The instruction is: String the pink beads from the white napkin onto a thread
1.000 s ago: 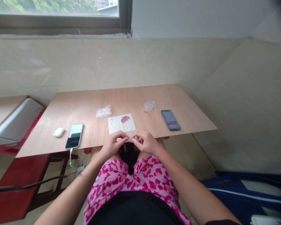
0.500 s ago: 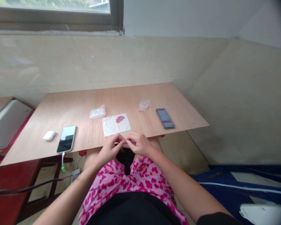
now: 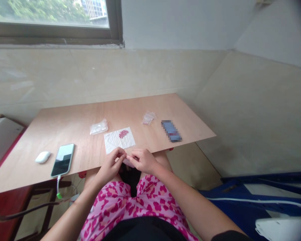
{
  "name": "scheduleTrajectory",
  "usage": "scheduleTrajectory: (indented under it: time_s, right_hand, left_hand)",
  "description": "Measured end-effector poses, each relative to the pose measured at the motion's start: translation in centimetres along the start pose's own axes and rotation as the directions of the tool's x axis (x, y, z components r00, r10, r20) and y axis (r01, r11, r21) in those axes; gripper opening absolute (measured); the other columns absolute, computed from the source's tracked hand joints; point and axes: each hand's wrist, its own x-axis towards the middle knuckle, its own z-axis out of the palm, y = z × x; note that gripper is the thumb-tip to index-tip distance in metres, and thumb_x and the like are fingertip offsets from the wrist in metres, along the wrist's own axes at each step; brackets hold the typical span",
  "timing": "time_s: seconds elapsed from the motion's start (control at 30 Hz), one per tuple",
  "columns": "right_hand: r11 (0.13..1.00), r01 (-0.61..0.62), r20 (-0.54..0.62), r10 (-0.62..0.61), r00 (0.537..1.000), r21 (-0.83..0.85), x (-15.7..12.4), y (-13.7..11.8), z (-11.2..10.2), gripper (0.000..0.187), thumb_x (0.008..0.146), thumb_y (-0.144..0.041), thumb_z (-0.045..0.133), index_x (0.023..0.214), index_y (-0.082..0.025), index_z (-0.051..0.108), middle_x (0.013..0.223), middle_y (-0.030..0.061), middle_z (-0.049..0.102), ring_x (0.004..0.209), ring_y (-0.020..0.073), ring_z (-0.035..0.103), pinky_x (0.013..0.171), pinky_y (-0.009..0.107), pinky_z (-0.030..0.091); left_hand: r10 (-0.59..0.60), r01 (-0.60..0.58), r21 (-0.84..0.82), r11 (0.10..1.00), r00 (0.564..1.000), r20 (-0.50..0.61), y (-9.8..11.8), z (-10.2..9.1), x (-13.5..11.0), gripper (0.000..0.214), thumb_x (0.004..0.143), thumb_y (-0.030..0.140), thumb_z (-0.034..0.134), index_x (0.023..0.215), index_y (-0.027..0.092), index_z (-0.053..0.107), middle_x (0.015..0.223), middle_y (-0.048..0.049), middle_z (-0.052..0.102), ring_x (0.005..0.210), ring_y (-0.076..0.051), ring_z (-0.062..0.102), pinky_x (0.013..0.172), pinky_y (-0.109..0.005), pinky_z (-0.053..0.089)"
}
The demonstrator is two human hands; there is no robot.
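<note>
My left hand [image 3: 113,163] and my right hand [image 3: 143,161] meet over my lap at the table's front edge. Both are closed in a pinch, fingertips almost touching. A small pale pink, filmy-looking piece [image 3: 128,163] shows just below the fingertips; its kind, and which hand grips it, I cannot make out. Just beyond the hands a creased white tissue [image 3: 112,142] lies flat on the table. On its upper right part rests a cluster of small pinkish-red beads [image 3: 123,134].
The wooden table [image 3: 72,124] also bears a clear plastic packet [image 3: 99,127], a small clear bag [image 3: 148,117] with reddish bits, a blurred-out phone [image 3: 171,131], a phone [image 3: 63,160] on a white cable, and a white earbud case [image 3: 42,157]. A red stool [image 3: 10,207] stands lower left.
The camera view has shifted, so the table and its objects sit lower and further left. Both hands stay pinched together over the lap; the fingertips have shifted slightly.
</note>
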Motion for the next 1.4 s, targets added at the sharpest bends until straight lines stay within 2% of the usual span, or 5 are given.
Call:
scheduleTrajectory:
  time_s: [0.57,0.9,1.07,1.2,1.4]
  right_hand:
    - [0.976,-0.132,0.093,0.117,0.989,0.175,0.1,0.2,-0.1,0.051,0.101,-0.035,0.057,0.055,-0.019,0.04,0.052,-0.0039,0.039,0.052,0.0118,0.04,0.053,0.027,0.028]
    - [0.701,-0.376,0.193,0.329,0.924,0.605,0.4,-0.3,2.4,0.031,0.088,-0.046,0.072,0.104,-0.019,0.069,0.084,0.0035,0.071,0.062,0.0152,0.063,0.054,0.026,0.051]
    - [0.71,-0.171,-0.18,0.39,0.903,0.683,5.7,-0.7,-4.0,0.028,0.087,-0.042,0.071,0.102,-0.018,0.067,0.08,0.0031,0.071,0.063,0.0152,0.067,0.049,0.021,0.048]
    - [0.747,-0.019,-0.501,0.464,0.73,0.664,11.1,3.4,-10.4,0.023,0.08,-0.034,0.069,0.096,-0.018,0.065,0.072,-0.0001,0.069,0.055,0.0124,0.062,0.044,0.018,0.044]
    - [0.701,-0.666,-0.32,0.711,0.626,0.256,9.2,12.4,-10.1,0.05,0.072,-0.025,0.078,0.119,-0.013,0.065,0.097,0.0125,0.075,0.069,0.017,0.068,0.049,0.02,0.049]
  left_hand:
    - [-0.098,0.093,-0.107,0.99,0.995,-0.037,-1.8,-0.6,0.1,0.021,0.104,0.04,0.053,0.098,0.02,0.056,0.076,0.0,0.062,0.062,-0.014,0.059,0.056,-0.024,0.047]
    - [-0.101,0.063,-0.179,0.982,0.972,-0.21,-0.5,-0.3,-0.1,0.03,0.104,0.046,0.05,0.119,0.021,0.056,0.078,0.0025,0.054,0.061,-0.012,0.053,0.052,-0.021,0.043]
    - [-0.131,0.036,-0.333,0.942,0.955,-0.266,-0.5,-1.9,0.0,0.046,0.105,0.055,0.042,0.137,0.022,0.05,0.093,-0.0038,0.06,0.077,-0.017,0.062,0.052,-0.024,0.052]
    - [-0.154,0.095,-0.187,0.978,0.932,-0.33,-1.6,-3.0,0.4,0.039,0.102,0.053,0.048,0.122,0.022,0.059,0.09,-0.0042,0.062,0.081,-0.02,0.064,0.054,-0.025,0.052]
    - [-0.004,0.135,0.319,0.938,0.925,-0.381,-4.0,-7.8,3.7,0.018,0.096,0.031,0.056,0.096,0.019,0.07,0.096,-0.0075,0.071,0.093,-0.024,0.067,0.082,-0.036,0.054]
